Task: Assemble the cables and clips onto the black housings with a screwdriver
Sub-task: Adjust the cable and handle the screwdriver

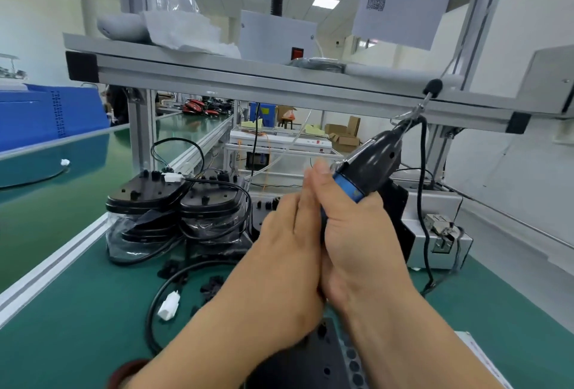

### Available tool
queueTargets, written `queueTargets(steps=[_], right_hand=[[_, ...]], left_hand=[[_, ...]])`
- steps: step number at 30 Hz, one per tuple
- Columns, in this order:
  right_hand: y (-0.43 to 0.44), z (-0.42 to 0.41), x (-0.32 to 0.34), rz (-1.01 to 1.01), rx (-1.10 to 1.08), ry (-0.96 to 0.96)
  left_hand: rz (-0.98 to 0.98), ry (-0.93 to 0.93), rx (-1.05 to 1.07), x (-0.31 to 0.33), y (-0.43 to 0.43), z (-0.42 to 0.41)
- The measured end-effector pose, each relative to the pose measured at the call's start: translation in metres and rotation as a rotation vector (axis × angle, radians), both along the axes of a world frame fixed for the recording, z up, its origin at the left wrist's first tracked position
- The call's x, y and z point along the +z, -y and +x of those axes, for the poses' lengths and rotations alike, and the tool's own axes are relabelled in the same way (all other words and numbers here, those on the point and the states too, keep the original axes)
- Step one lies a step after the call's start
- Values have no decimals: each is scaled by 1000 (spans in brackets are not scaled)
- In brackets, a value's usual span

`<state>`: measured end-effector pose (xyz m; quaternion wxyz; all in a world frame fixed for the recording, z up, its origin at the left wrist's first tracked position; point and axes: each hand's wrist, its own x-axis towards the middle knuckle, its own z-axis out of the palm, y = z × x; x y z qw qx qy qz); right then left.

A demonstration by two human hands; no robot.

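Observation:
My right hand grips the electric screwdriver, a black tool with a blue ring that hangs by a hook and cord from the frame above. My left hand lies against the right one, fingers straight and raised; what it touches is hidden. Under my wrists a black housing rests on the green mat. A black cable with a white connector curls on the mat to the left. Small black clips are scattered near it. The screwdriver's tip is hidden behind my hands.
Two stacks of black housings in clear bags stand at the back left, cables on top. A grey metal box sits at the right. An aluminium shelf frame runs overhead. A conveyor belt lies to the left.

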<state>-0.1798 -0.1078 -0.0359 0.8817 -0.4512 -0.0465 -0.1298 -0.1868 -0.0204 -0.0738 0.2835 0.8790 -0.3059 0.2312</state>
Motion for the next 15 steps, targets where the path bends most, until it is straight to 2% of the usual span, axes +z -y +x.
queueTargets(steps=[2, 4, 8, 11, 13, 15], right_hand=[[5, 0, 0, -34, 36, 6], [11, -1, 2, -123, 56, 22], [31, 1, 7, -312, 32, 35], [40, 1, 12, -441, 42, 112], [38, -1, 12, -503, 145, 126], [32, -1, 10, -520, 152, 120]], left_hand=[[-43, 78, 113, 0, 9, 12], [-115, 34, 122, 5, 14, 22], [-391, -323, -85, 18, -2, 37], [-576, -628, -361, 23, -17, 40], [-585, -722, -493, 24, -21, 39], [-547, -716, -529, 25, -18, 37]])
